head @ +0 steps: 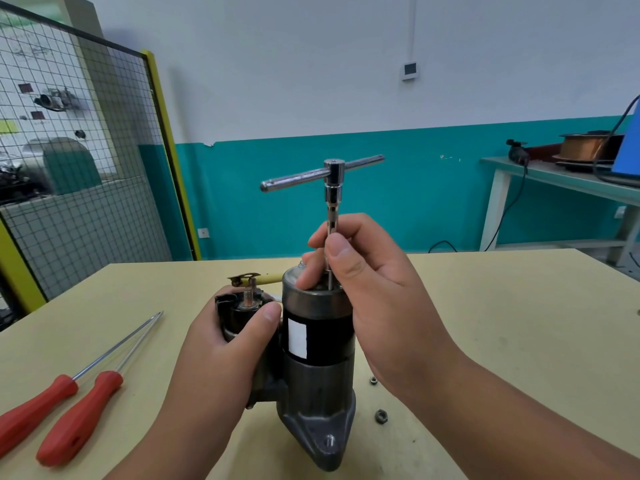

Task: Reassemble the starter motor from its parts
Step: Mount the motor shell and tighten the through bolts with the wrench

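The starter motor [317,344] stands upright on the pale wooden table [502,323], its black body with a white label facing me and its grey nose housing at the bottom. My left hand [221,355] grips the black solenoid [242,306] on the motor's left side, where a copper stud and a yellow-sleeved lead stick up. My right hand [374,282] pinches the thin shaft of a chrome T-handle socket wrench [330,178] that stands vertically on the motor's top end cap. The wrench's tip is hidden behind my fingers.
Two red-handled screwdrivers [69,407] lie at the table's left front. Two small nuts [381,415] lie on the table right of the motor. A yellow-framed wire mesh guard [86,168] stands at the left; a bench with a copper wire spool [585,147] stands at the far right.
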The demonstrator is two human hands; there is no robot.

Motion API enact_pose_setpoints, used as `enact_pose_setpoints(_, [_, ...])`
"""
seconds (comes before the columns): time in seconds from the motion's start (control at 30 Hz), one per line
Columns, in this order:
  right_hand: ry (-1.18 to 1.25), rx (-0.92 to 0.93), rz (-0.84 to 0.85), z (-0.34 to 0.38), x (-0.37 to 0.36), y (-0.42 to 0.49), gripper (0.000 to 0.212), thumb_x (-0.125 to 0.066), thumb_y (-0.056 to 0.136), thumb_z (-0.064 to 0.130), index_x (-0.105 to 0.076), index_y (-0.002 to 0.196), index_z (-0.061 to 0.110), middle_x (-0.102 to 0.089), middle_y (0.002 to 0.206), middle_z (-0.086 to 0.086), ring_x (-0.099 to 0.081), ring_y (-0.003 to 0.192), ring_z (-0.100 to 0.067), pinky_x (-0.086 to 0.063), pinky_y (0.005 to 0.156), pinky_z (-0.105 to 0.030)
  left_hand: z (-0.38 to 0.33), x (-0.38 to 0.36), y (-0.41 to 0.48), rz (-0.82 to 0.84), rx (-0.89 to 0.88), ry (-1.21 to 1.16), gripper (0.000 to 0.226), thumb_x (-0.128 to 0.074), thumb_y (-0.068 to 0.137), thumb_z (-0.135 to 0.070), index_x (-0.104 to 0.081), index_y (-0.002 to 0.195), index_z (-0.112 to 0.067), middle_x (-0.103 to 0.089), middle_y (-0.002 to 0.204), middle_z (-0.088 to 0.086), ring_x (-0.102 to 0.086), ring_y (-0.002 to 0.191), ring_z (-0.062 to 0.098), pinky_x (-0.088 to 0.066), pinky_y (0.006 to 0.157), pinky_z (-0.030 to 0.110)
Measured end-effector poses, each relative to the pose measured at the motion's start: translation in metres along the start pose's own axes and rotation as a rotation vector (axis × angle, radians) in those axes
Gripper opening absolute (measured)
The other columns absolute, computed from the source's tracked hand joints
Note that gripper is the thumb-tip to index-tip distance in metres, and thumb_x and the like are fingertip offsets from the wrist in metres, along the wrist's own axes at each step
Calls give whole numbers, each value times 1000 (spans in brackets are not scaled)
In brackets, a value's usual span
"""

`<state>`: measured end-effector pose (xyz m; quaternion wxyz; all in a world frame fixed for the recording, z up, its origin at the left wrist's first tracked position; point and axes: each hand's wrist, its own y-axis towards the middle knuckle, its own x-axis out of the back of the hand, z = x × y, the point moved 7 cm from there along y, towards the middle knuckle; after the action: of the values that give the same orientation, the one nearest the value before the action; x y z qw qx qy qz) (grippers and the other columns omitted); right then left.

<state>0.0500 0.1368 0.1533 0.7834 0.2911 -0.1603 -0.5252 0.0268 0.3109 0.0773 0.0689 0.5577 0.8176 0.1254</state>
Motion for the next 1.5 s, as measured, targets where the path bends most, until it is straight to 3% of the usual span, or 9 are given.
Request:
enact_pose_setpoints(0.17, [-14,-15,-5,-1,0,0,17,-48,103,40,-62,100,31,-74,82,2,-69,87,-7,-50,85,-11,1,0,0,-4,10,-15,46,-72,58,-69,-76,97,-45,-80,90,-5,-80,85,28,-64,53,53])
enact_pose_setpoints(0.3, [-12,-21,-8,-1,1,1,17,-49,102,41,-63,96,34,-74,82,2,-69,88,-10,-50,87,-13,1,-1,1,-5,0,8,47,-70,57,-71,-75,99,-49,-80,90,-8,-79,88,27,-63,54,46])
enact_pose_setpoints(0.43, [-10,-24,-14,-1,1,0,21,-50,103,40,-67,95,31,-74,82,3,-69,86,-8,-52,86,-14,1,0,2,-9,-11,1,48,-71,58,-71,-75,100,-49,-80,92,-8,-79,89,24,-67,62,52])
enact_pose_setpoints(0.63, [26,-43,-9,-3,2,0,25,-46,103,38,-70,99,31,-73,83,2,-69,87,-10,-52,88,-16,1,0,2,-12,-18,-6,46,-71,59,-70,-76,98,-46,-79,89,-6,-78,86,29,-58,48,35])
enact_pose_setpoints(0.8, [24,-51,-10,-2,2,0,27,-44,104,38,-69,97,29,-73,83,1,-69,85,-9,-53,86,-16,1,-1,1,0,-8,-36,45,-74,60,-67,-77,96,-40,-79,88,-1,-79,76,25,-59,45,40])
enact_pose_setpoints(0.9, [-8,-34,-16,-1,1,-1,24,-46,103,38,-67,97,29,-73,82,3,-69,85,-9,-53,85,-16,3,-1,1,5,-11,-33,45,-74,60,-67,-77,98,-42,-79,91,-4,-79,81,21,-62,50,42])
enact_pose_setpoints(1.13, [-13,-36,-7,0,0,-1,21,-47,102,39,-67,97,33,-73,83,2,-69,87,-9,-50,88,-14,0,0,3,1,-40,-10,44,-70,57,-67,-77,95,-47,-80,89,-8,-78,82,12,-63,54,34])
enact_pose_setpoints(1.3, [56,-52,-2,-1,2,-1,30,-43,103,35,-72,98,33,-73,83,-2,-70,86,-13,-53,87,-18,2,1,4,-9,-36,5,46,-69,57,-69,-76,98,-49,-80,93,-9,-77,87,14,-60,53,25])
enact_pose_setpoints(1.5, [-3,-39,-20,-3,1,-2,22,-46,103,39,-67,97,32,-74,83,1,-69,88,-12,-52,88,-16,3,1,4,-21,-22,-18,51,-71,57,-68,-76,101,-44,-80,94,-6,-77,88,23,-60,51,30])
